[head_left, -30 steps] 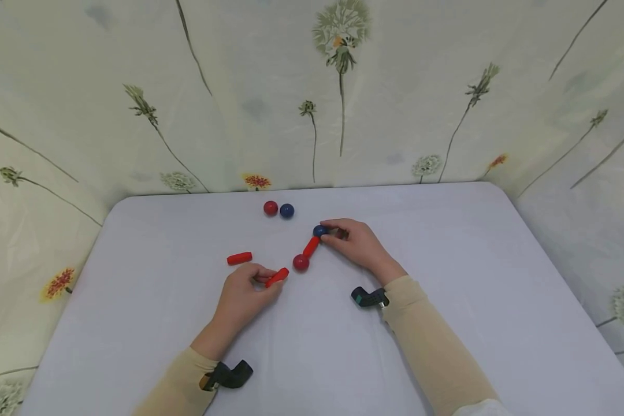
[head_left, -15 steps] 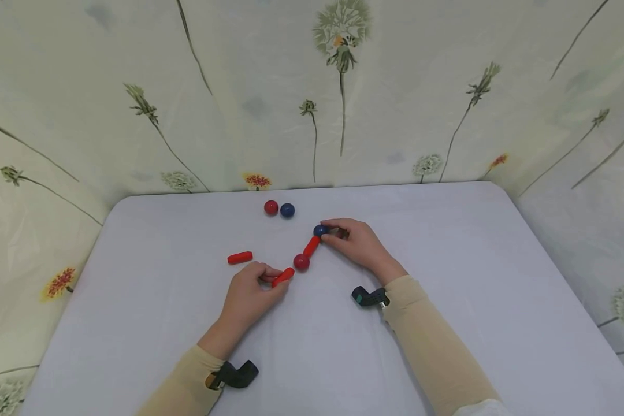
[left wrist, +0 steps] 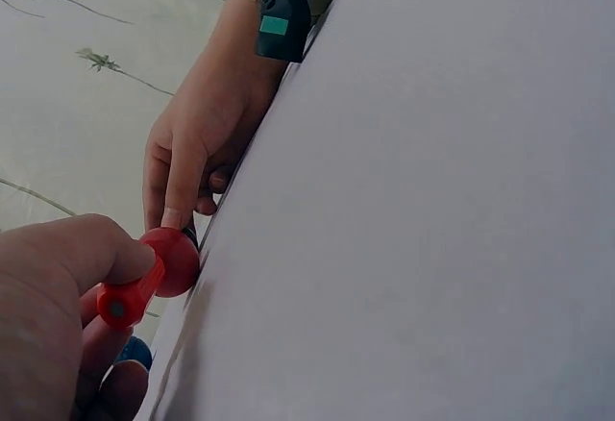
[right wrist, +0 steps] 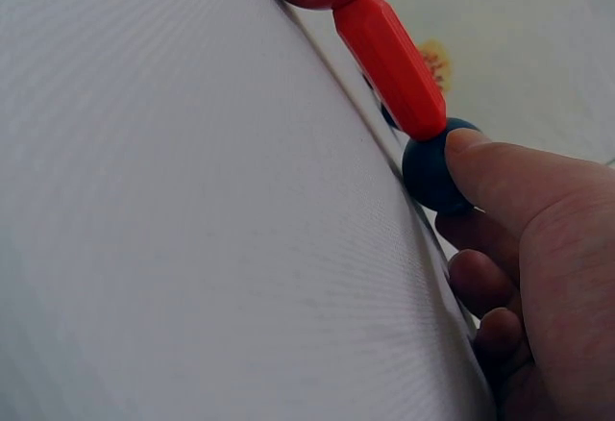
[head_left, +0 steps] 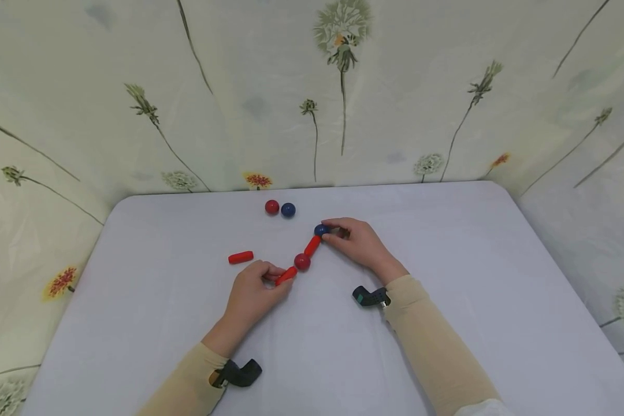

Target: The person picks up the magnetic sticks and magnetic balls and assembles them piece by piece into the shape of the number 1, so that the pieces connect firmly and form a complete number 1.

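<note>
Far left on the white table [head_left: 463, 248]: a loose red rod [head_left: 241, 257], lying alone. Just right and nearer, the left hand [head_left: 252, 293] pinches a second red rod [head_left: 286, 276], its tip at the near red ball [head_left: 302, 262]; cannot tell if they touch. Beyond, toward the far edge, a far red ball [head_left: 272, 207] and a far blue ball [head_left: 288, 210] sit side by side. From the near red ball a joining rod [head_left: 312, 247] slants far-right to a held blue ball [head_left: 320, 230], gripped between right hand [head_left: 357, 244] thumb and fingers. Hands well apart.

Handling, my guess: rods light, stiff, not fragile; best pinched mid-length on the facets, ends free. Balls hard, glossy, apt to roll or slip; take across the widest part. No brand, label or writing legible.
</note>
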Available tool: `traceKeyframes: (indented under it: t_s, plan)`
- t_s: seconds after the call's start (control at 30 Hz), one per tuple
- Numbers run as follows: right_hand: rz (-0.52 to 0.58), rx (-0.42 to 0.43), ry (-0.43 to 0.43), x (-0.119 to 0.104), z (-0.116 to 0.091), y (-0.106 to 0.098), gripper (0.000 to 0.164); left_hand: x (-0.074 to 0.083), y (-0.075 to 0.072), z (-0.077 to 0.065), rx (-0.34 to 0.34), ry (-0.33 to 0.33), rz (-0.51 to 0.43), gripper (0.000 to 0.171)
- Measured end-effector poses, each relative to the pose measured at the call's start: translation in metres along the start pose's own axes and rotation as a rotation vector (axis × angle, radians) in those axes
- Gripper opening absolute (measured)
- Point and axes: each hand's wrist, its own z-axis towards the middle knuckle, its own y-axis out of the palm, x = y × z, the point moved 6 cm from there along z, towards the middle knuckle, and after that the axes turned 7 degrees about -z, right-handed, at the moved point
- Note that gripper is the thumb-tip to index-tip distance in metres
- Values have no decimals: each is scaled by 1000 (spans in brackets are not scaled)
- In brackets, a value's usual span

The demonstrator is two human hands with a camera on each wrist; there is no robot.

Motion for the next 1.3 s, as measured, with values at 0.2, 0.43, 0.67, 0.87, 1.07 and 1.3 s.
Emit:
traceKeyframes:
  t_s: [0.2, 0.43, 0.67, 0.87, 1.07, 1.3]
  plan:
    - [1, 0, 0, 2, 1, 1, 40, -1, 3, 3, -4, 2, 6, 20]
    - [-9, 1, -2, 3, 2, 2, 40, -1, 5, 4, -1, -9, 16, 21]
    - [-16, 2, -10, 3, 1, 1, 40, 1, 4, 4, 9, 0, 21, 19]
    - [-9, 0, -6, 3, 1, 2, 40, 1, 5, 4, 16, 7, 34, 20]
    - [-7, -1, -5, 3, 0, 2, 41, 4, 3, 3, 23, 40, 36, 21]
    - [-4, 0, -2, 2, 0, 1, 40, 8, 1, 1, 18, 74, 40, 26]
